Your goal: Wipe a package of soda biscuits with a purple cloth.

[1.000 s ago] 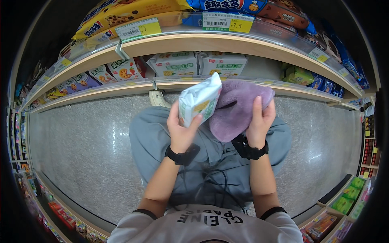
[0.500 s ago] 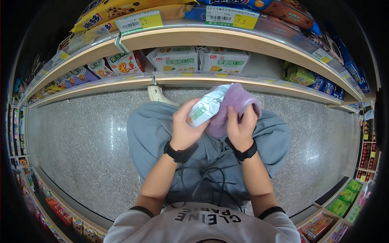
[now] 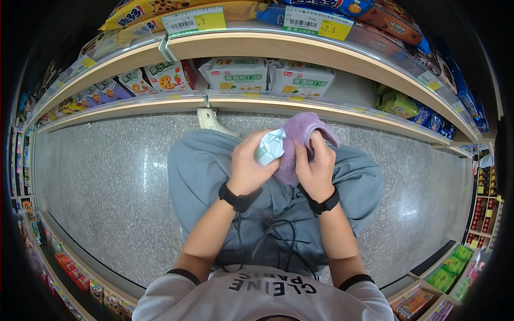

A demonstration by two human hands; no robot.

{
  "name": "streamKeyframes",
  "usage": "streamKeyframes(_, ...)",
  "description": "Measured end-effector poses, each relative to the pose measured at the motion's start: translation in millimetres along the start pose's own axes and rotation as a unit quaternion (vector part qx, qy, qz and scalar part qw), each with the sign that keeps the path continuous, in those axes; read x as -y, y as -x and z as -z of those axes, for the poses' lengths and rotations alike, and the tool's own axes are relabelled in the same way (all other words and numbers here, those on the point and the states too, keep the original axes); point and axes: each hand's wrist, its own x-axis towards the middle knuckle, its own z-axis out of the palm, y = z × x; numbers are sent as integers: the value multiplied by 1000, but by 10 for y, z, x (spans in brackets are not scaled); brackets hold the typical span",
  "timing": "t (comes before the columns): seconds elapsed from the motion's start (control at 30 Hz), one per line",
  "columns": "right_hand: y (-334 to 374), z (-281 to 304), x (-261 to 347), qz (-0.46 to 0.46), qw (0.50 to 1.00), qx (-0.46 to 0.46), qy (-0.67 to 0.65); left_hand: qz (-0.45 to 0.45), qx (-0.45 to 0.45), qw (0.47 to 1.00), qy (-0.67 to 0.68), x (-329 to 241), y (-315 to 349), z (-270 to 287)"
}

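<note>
Above my crossed legs, my left hand [image 3: 249, 165] is closed around a white biscuit packet [image 3: 271, 146] with some green print. The packet's crimped end faces up, and my palm hides much of the rest. A purple cloth [image 3: 300, 134] is gripped by my right hand [image 3: 317, 167], the thumb in front and the fingers over its folded edge. The cloth hangs right beside the packet, seemingly against it. Each wrist wears a black band.
Just ahead runs a low wooden shelf [image 3: 257, 101] bearing white biscuit packs [image 3: 234, 74] and fruit-printed boxes [image 3: 166, 77]. A higher shelf [image 3: 235, 45] with price tags juts out above it. Speckled floor [image 3: 118, 176] surrounds me, and more stocked shelves stand at both sides.
The packet has tipped so its crimped end now shows instead of its long side. My right hand and the purple cloth have shifted slightly, and the cloth's fold has changed.
</note>
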Motion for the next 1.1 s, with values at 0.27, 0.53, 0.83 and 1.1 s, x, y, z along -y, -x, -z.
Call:
streamKeyframes(0.27, 107, -47, -16, 7, 996, -72, -53, 39, -64, 997, -13, 42, -32, -36)
streamKeyframes(0.53, 88, -79, 15, 37, 999, 0, -4, 32, -15, 999, -23, -22, -4, 0)
streamKeyframes(0.83, 114, -37, 64, 21, 999, 24, -45, 1, -41, 997, -63, -38, -13, 12)
streamKeyframes(1.1, 78, -29, 117, -47, 999, 14, -23, 6, 20, 998, -66, -8, -8, 19)
